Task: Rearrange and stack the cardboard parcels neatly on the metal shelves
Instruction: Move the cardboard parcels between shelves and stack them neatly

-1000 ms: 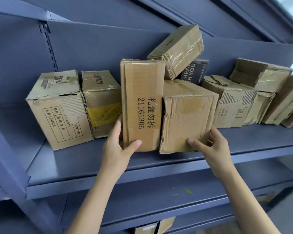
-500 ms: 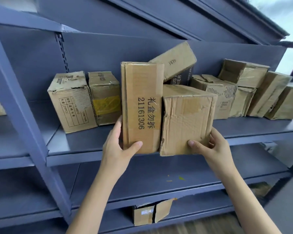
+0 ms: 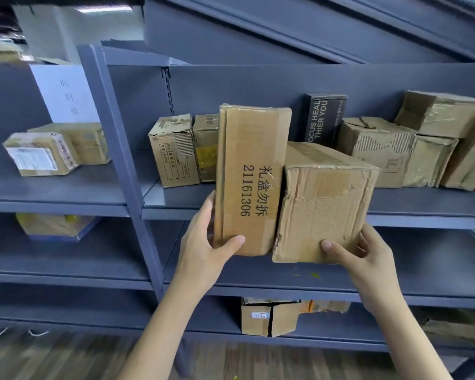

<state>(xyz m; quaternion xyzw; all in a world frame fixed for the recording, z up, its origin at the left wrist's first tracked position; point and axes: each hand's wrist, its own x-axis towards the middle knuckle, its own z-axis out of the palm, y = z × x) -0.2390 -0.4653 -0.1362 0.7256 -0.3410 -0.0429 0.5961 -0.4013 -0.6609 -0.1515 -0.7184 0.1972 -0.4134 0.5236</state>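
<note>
the left hand (image 3: 203, 242) grips a tall printed brown cardboard parcel (image 3: 251, 179); the right hand (image 3: 368, 259) grips a crumpled squarish cardboard parcel (image 3: 324, 209) touching it, both held in front of the grey metal shelf's (image 3: 422, 212) front edge. bare shelf shows behind them.

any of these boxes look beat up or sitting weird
Yes. The squat box gripped by the right hand has a crumpled, creased front. The printed carton on the shelf has a torn top edge. The stacked box at the right sits askew.
</note>
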